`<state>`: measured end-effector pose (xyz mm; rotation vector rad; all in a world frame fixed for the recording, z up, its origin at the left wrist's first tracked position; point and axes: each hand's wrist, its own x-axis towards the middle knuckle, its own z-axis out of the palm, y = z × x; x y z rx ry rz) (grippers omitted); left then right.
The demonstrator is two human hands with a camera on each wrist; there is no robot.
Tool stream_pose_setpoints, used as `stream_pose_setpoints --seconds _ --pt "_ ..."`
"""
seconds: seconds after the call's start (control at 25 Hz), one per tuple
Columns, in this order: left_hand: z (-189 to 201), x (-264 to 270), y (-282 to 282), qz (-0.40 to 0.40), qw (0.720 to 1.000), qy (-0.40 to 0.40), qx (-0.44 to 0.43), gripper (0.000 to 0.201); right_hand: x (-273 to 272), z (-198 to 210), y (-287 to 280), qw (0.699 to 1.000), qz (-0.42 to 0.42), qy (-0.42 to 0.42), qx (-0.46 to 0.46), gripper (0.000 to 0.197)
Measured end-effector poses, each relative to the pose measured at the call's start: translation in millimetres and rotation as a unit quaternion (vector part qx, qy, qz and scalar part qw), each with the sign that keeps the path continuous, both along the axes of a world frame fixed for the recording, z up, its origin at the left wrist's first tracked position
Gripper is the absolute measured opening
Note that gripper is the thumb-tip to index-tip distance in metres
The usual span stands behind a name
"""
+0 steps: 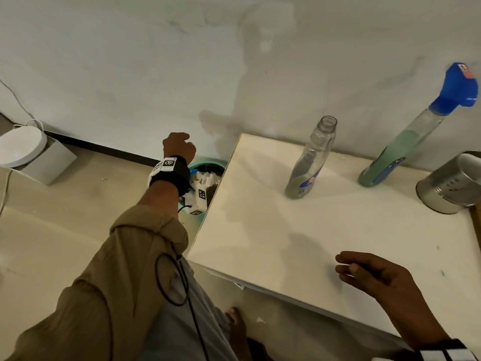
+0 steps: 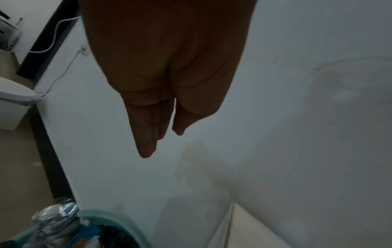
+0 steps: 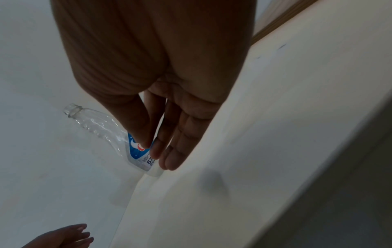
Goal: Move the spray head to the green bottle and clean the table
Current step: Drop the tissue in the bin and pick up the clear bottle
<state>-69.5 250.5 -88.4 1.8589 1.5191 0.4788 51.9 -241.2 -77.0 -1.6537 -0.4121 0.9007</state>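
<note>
A green bottle (image 1: 398, 155) stands at the back right of the white table (image 1: 273, 238) with the blue spray head (image 1: 458, 87) on its neck. Left of it stands a clear empty bottle (image 1: 309, 162) (image 3: 95, 125) with a bare, open neck. My left hand (image 1: 179, 147) (image 2: 161, 134) hangs off the table's left side, above a teal bin (image 1: 205, 165), fingers straight and holding nothing. Over the table's front part hovers my right hand (image 1: 348, 267) (image 3: 161, 151), fingers relaxed and empty, well short of both bottles.
A shiny metal cup (image 1: 450, 183) lies tilted at the table's right edge. The bin (image 2: 106, 218) is full of rubbish and stands against the wall. A white box with a round device (image 1: 20, 149) and a cable sits on the floor at far left.
</note>
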Motion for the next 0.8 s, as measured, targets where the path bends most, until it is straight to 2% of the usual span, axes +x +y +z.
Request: stream_pose_setpoints --seconds 0.04,0.16,0.36,0.48,0.56,0.68,0.8 --pt "7.6 1.9 -7.5 -0.006 1.000 -0.015 0.012 0.035 -0.4 -0.5 0.7 1.000 0.000 0.002 0.003 0.023" --pt "48.0 19.0 -52.2 -0.052 0.988 -0.141 0.019 0.028 -2.8 -6.1 2.8 1.000 -0.006 0.001 0.010 0.021" --pt "96.6 56.9 -154.9 -0.168 0.939 -0.297 0.046 0.027 0.6 -11.4 1.1 0.999 -0.021 -0.041 0.024 0.020" --pt "101.0 76.8 -212.9 -0.225 0.924 -0.296 0.091 0.029 7.4 -7.7 -4.3 0.997 -0.033 -0.071 0.014 0.021" --pt "98.5 87.9 -237.3 -0.247 0.924 -0.276 0.100 0.047 10.8 -3.7 -8.4 0.995 -0.037 -0.093 0.003 0.022" --pt "93.4 98.0 -249.0 -0.243 0.928 -0.269 0.081 0.070 12.0 0.6 -12.2 0.992 -0.035 -0.123 -0.005 0.023" --pt "89.6 106.3 -252.6 -0.228 0.931 -0.274 0.073 0.069 12.5 3.3 -17.6 0.990 -0.037 -0.137 -0.012 0.023"
